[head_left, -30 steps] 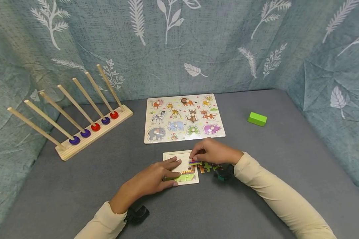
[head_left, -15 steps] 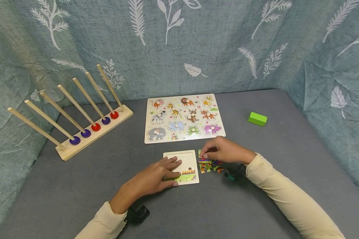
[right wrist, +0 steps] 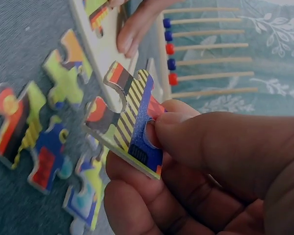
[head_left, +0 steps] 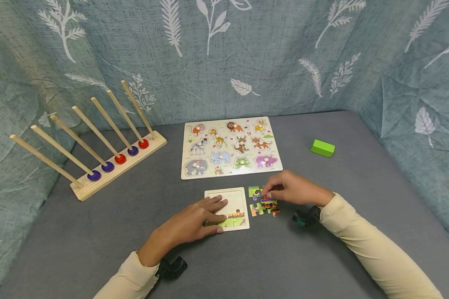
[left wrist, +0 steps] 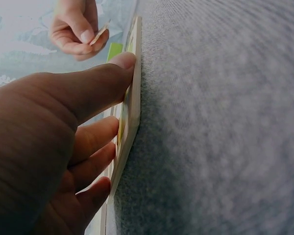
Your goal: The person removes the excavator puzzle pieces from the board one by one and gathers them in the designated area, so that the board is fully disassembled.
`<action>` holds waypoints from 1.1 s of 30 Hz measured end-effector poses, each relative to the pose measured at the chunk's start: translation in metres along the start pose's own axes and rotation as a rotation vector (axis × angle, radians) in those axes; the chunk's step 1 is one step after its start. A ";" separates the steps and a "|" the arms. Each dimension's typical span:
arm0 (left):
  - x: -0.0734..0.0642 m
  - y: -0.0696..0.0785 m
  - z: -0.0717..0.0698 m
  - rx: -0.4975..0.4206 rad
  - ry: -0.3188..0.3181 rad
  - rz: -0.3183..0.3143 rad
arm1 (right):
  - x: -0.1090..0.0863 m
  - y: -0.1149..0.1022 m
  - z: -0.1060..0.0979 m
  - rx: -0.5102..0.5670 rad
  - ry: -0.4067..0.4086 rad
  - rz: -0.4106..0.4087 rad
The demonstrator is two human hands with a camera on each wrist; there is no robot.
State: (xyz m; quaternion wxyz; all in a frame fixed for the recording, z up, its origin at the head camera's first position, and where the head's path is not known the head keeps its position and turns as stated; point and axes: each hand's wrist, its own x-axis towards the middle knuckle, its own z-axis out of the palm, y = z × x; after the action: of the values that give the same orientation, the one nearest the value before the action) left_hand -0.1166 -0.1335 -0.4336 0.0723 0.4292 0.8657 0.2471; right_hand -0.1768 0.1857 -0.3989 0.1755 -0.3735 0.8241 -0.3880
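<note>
A small wooden puzzle tray [head_left: 228,195] lies on the table with several pieces fitted along its near side. My left hand [head_left: 196,218] rests on its left part, fingers spread and relaxed over the surface; in the left wrist view the thumb [left wrist: 103,83] lies along the tray's edge. Between thumb and fingers my right hand [head_left: 295,189] pinches a jigsaw piece [right wrist: 130,122] with blue, red and yellow-black stripes. It is raised above the loose jigsaw pieces [head_left: 255,192], which lie just right of the tray; the right wrist view shows several, including a green and orange piece [right wrist: 68,73].
An animal peg puzzle board [head_left: 230,145] lies behind the tray. At the left stands a wooden rack [head_left: 119,166] with upright rods and red and blue rings. A green block [head_left: 322,148] sits at the right, and a leaf-patterned curtain [head_left: 277,54] hangs behind the table.
My right hand has moved right, from over the tray to over the loose pieces, carrying the striped jigsaw piece. My left hand has stayed on the tray.
</note>
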 end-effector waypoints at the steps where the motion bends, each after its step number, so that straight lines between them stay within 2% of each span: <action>1: 0.000 0.000 0.000 -0.001 0.001 0.001 | -0.001 0.001 -0.001 -0.006 0.001 0.000; 15: 0.001 0.002 -0.001 0.002 -0.019 -0.014 | -0.019 0.011 -0.007 0.002 -0.047 0.040; 33: 0.000 0.002 0.000 0.019 -0.015 -0.016 | -0.031 0.016 -0.013 -0.040 -0.051 0.122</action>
State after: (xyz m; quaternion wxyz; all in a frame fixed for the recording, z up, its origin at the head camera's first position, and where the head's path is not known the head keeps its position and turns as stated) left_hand -0.1151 -0.1324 -0.4324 0.0766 0.4249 0.8709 0.2349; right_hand -0.1713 0.2226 -0.4026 0.2122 -0.3355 0.8483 -0.3506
